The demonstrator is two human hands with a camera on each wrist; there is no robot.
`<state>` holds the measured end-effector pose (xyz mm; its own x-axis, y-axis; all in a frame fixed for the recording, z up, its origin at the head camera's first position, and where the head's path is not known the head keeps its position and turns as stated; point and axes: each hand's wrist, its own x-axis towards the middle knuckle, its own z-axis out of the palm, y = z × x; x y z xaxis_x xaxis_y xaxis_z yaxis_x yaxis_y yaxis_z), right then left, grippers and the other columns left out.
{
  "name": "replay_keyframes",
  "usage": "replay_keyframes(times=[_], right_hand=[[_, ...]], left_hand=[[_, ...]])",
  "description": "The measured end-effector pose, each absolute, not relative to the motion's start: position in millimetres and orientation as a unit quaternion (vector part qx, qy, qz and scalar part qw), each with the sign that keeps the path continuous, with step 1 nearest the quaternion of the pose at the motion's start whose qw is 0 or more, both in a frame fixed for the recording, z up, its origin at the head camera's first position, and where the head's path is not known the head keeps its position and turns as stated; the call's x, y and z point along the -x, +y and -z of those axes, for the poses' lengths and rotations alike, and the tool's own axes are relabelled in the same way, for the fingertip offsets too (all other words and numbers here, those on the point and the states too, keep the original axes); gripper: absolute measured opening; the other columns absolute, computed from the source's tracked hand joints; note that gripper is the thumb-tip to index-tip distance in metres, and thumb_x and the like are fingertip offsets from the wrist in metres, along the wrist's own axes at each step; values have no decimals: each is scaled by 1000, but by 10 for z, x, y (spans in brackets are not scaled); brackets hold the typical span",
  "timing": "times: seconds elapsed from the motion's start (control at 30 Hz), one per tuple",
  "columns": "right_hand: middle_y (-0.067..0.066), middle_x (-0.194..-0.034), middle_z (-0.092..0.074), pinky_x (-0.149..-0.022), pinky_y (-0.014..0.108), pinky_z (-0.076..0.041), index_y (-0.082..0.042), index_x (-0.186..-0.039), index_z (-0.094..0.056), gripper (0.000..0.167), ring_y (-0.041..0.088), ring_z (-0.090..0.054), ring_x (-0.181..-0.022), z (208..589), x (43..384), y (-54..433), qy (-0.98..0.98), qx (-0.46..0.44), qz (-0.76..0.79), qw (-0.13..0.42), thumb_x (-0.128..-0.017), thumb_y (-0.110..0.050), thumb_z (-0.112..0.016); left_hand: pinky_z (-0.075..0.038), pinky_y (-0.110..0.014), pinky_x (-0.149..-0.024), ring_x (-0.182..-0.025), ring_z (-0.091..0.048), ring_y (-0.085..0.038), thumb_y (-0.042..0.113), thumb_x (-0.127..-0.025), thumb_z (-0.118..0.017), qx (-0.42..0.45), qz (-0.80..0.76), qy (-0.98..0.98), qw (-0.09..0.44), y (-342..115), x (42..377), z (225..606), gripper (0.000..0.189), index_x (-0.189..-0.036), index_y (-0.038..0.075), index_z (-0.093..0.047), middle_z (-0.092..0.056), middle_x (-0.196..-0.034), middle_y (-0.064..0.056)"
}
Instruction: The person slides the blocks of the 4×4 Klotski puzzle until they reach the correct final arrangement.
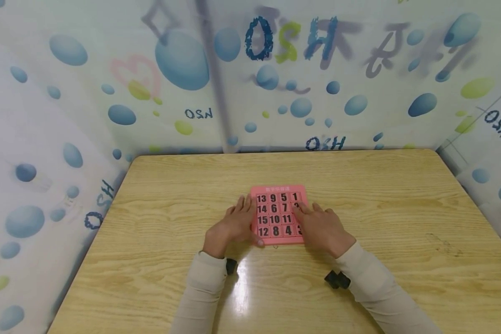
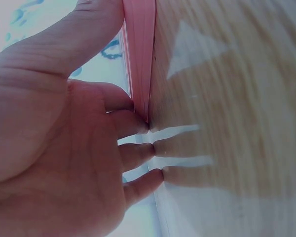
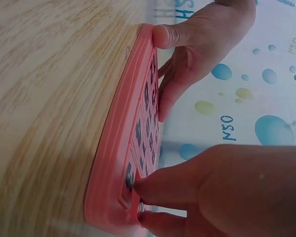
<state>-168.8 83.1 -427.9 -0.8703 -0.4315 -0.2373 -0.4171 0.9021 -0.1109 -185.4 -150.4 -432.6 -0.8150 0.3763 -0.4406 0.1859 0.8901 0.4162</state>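
Note:
A pink sliding number puzzle [image 1: 281,240] lies flat on the table, its black-numbered tiles facing up. My left hand [image 1: 234,223] holds its left side, thumb at the near left corner and fingers along the edge. In the left wrist view the fingertips [image 2: 140,154] reach down to the tabletop beside the puzzle's pink side [image 2: 139,44]. My right hand [image 1: 323,229] lies over the right side, one finger touching the tile column there. Two right-hand digits touch the tile area in the right wrist view, one beside a numbered tile [image 3: 129,175]. The hand hides part of the right column.
The wood-grain table [image 1: 158,199] extends around the puzzle. A wall covering [image 1: 242,93] with blue and green drops stands behind the far edge and along both sides. Small black devices [image 1: 337,279] sit at my wrists.

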Motion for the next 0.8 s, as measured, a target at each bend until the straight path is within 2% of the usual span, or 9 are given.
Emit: replay_keyframes(times=[0.3, 0.6, 0.8], right_hand=[[14, -149, -49, -93, 62, -49, -8, -144, -52, 45, 46, -48, -132, 4255, 1562, 926, 968, 235, 28, 86, -101, -19, -53], [13, -148, -52, -96, 62, -47, -7, -141, -56, 42, 45, -50, -131, 4078, 1315, 941, 957, 255, 2, 142, -100, -17, -53], [10, -147, -53, -98, 62, -45, -10, -141, -56, 41, 45, -50, -132, 4027, 1221, 925, 949, 259, -16, 177, -101, -17, -51]], left_hand=[[-6, -49, -124, -153, 9, -32, 43, -75, -84, -150, -178, 936, 263, -1498, 1854, 4323, 125, -159, 2, 0, 8, -165, -16], [-7, -50, -124, -153, 10, -32, 43, -76, -84, -154, -178, 936, 263, -1505, 1858, 4324, 125, -158, 2, 0, 8, -165, -16], [-7, -50, -124, -153, 10, -32, 42, -76, -84, -154, -181, 935, 262, -1504, 1846, 4314, 125, -159, 2, 1, 8, -165, -17]])
